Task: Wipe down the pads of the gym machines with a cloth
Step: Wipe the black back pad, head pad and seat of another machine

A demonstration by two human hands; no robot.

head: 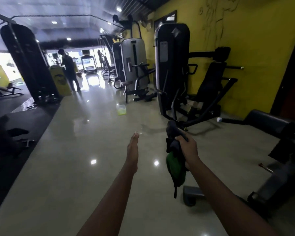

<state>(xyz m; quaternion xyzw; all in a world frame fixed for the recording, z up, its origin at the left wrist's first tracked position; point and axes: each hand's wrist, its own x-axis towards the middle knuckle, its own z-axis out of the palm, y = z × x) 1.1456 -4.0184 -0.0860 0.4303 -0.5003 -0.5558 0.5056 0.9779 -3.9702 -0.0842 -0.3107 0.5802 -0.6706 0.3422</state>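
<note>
Head view, inspector A: Right hand grips the dark-and-green cloth, fingers curled round it; left hand flat, holding nothing. No pad touched.

Inspector B: Judged between machines. Chest press seat lies beyond the cloth, against the yellow wall; glossy tiled floor beneath.
</note>
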